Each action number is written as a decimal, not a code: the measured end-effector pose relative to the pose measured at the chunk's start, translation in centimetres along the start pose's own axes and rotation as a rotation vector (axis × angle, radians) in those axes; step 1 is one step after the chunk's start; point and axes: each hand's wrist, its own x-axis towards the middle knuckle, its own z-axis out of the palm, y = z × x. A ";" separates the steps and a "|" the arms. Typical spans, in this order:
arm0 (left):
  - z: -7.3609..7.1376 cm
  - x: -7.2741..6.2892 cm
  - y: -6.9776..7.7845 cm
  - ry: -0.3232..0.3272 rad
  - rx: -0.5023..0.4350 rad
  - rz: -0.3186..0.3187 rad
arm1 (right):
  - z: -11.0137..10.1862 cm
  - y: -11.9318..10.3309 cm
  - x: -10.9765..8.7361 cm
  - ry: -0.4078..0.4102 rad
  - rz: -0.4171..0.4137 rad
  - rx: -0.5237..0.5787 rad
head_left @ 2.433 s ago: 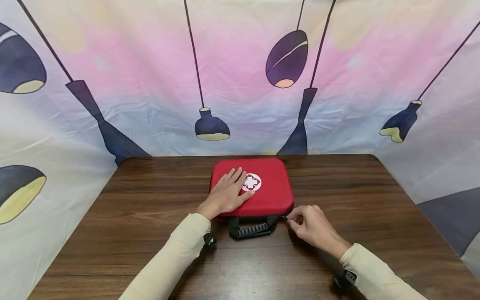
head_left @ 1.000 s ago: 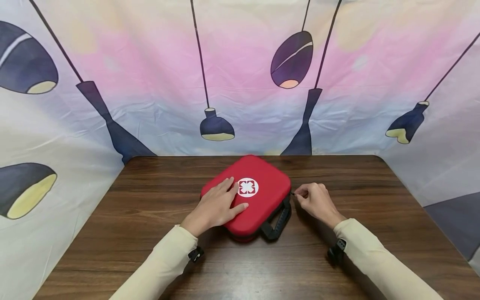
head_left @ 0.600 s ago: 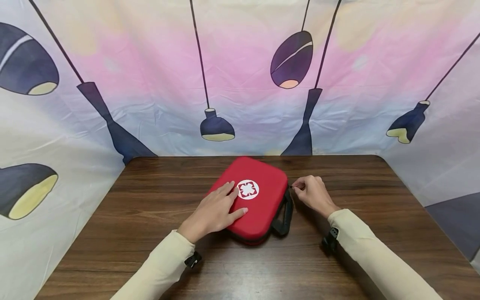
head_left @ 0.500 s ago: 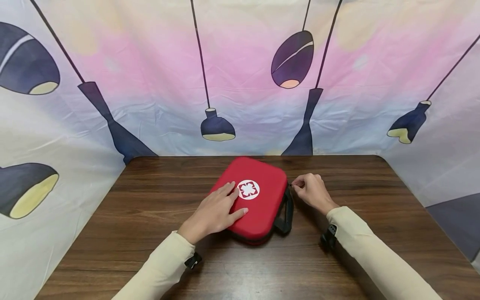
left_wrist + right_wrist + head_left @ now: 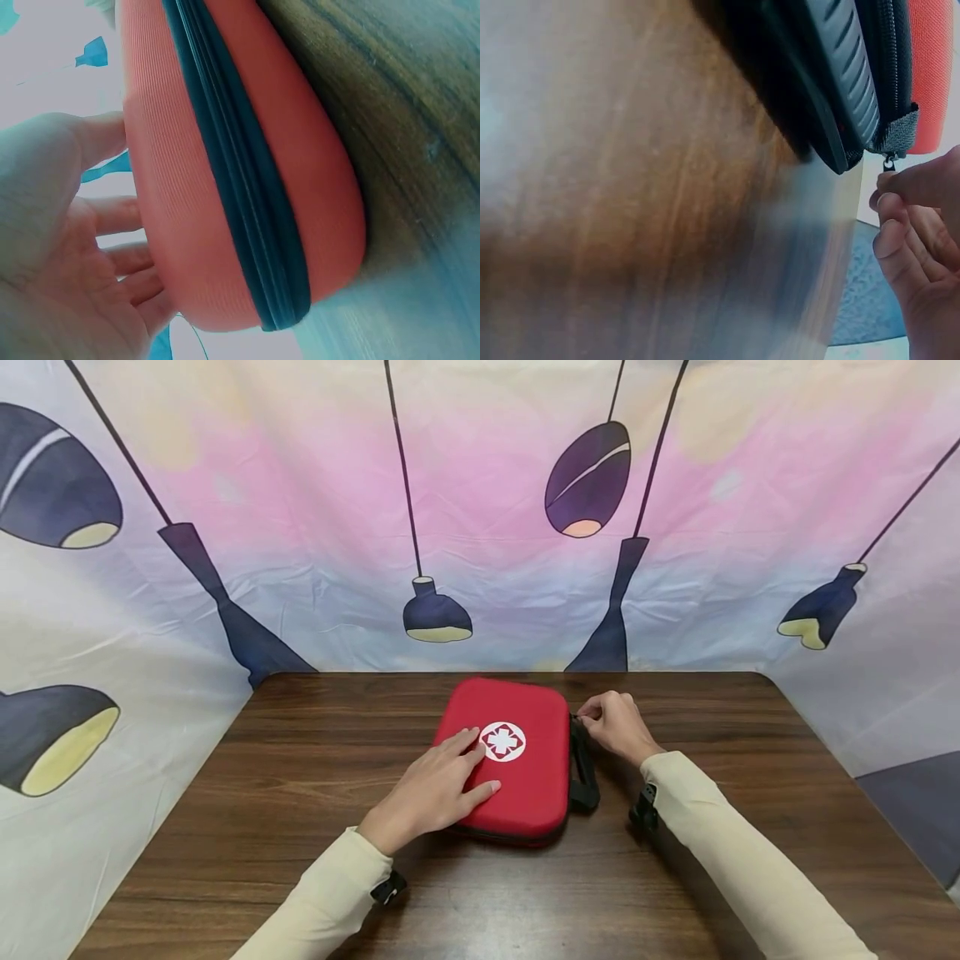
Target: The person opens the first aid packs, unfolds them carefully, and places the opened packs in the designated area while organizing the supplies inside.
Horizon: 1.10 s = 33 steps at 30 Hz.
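Note:
A red first aid case (image 5: 528,797) with a white emblem lies flat on the table, its black handle (image 5: 585,795) facing right. My left hand (image 5: 427,789) rests on the left part of the lid with fingers spread. In the left wrist view, a dark zipper band (image 5: 244,202) runs around the case's side and no gap shows in it. At the case's far right corner, my right hand (image 5: 618,727) pinches the zipper pull (image 5: 889,165) between thumb and index finger. In the right wrist view, zipper teeth (image 5: 892,67) run beside the ridged handle.
The dark wooden table (image 5: 300,760) extends around the case on all sides. Behind it hangs a pastel cloth (image 5: 495,510) printed with dark lamp shapes. Each wrist wears a small black device, one on the left (image 5: 388,887) and one on the right (image 5: 643,810).
The case has turned counterclockwise, so its handle swung from the near side to the right. My right hand moved away and slightly right with the zipper pull. The left stays on the lid.

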 end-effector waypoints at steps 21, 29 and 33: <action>0.9 0.8 -0.6 0.012 -0.146 -0.036 | 0.7 1.4 1.3 -0.011 0.058 0.061; 0.7 1.1 -0.2 -0.022 -0.114 -0.081 | 0.9 2.2 1.3 0.011 0.042 0.103; 0.8 1.3 -0.1 -0.038 -0.103 -0.090 | 0.9 2.4 1.1 0.012 0.022 0.106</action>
